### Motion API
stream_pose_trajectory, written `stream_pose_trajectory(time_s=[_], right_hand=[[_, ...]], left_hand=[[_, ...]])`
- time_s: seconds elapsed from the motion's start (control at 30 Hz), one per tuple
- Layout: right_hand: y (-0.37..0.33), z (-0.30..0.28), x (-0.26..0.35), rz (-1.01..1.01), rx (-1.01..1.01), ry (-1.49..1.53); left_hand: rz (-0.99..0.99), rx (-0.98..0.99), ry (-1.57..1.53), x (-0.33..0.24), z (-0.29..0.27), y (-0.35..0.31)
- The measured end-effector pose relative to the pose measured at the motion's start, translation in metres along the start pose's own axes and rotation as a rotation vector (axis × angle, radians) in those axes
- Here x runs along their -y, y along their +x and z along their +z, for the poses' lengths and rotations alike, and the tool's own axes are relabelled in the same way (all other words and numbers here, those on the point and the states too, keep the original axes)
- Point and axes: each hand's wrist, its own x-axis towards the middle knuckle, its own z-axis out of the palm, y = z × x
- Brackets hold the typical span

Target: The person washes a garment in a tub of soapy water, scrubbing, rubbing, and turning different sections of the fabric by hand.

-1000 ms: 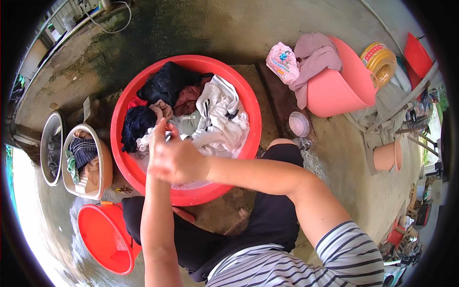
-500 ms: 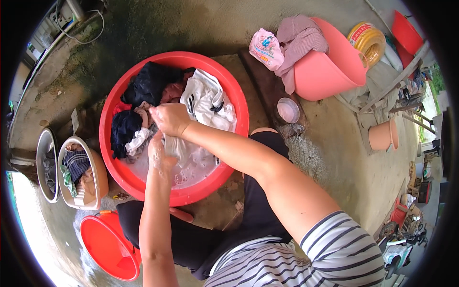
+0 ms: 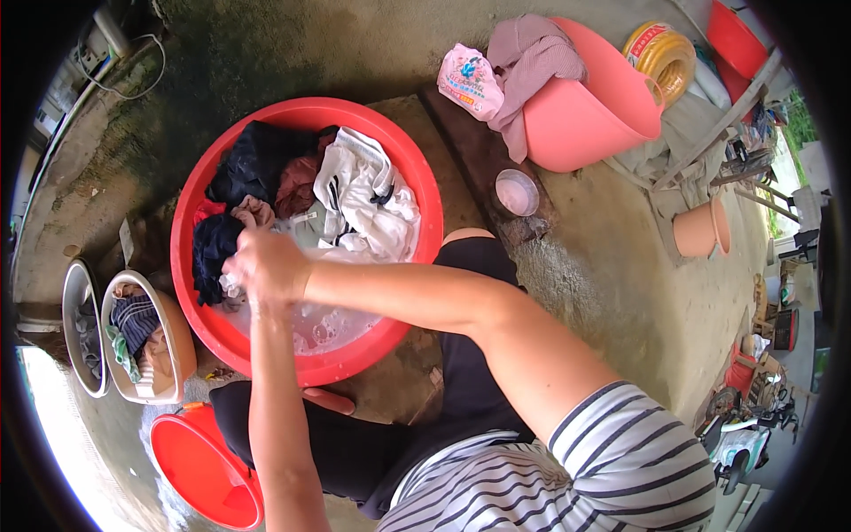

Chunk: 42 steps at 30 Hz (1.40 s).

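Note:
A large red basin (image 3: 426, 177) holds foamy water and laundry. Over its left front part my right hand (image 3: 277, 264) curls across my left hand (image 3: 268, 304), slightly smeared by motion. The left fingers are hidden under the right hand, and what the right fingers grip cannot be made out. A small bunched white cloth (image 3: 230, 284) shows right beside the fingers. Dark navy cloth (image 3: 215, 248) lies just left of the hands, with black clothing (image 3: 261, 164) farther back. To the right, a white garment with dark trim (image 3: 368, 191) is heaped above the suds (image 3: 330, 328).
Two laundry tubs, one grey (image 3: 71, 324) and one beige (image 3: 182, 346), stand at the left. A red bucket (image 3: 182, 452) lies tilted near my knee. Beyond the basin are a small bowl (image 3: 517, 193), a pink tub (image 3: 594, 124) with cloth over its rim, and a yellow hose coil (image 3: 669, 66).
My hands have moved left and closer together, the right one now over the left. More of the basin's middle shows. The whole view has shifted slightly.

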Motion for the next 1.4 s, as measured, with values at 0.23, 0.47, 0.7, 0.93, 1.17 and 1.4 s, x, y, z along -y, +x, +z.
stream_pose_trajectory(time_s=[0.23,0.47,0.7,0.93,1.17,1.4], right_hand=[[0.018,-0.02,-0.04,0.256,-0.129,-0.16],[0.006,-0.016,0.002,0.023,0.212,-0.104],[0.025,-0.04,-0.07,0.554,-0.184,0.475],[0.029,-0.09,-0.042,0.624,-0.241,0.832],[0.026,-0.095,-0.047,0.416,-0.109,0.392],[0.008,-0.07,-0.037,0.371,-0.097,-0.095]], left_hand=[[-0.098,0.073,0.035,0.017,0.003,0.002],[-0.234,0.05,-0.16,0.008,-0.001,-0.011],[-0.072,-0.001,-0.048,-0.02,0.004,-0.011],[-0.097,0.144,0.173,-0.027,0.041,-0.043],[0.236,0.332,0.315,-0.032,0.011,-0.035],[0.195,0.256,-0.034,-0.03,0.033,-0.041]])
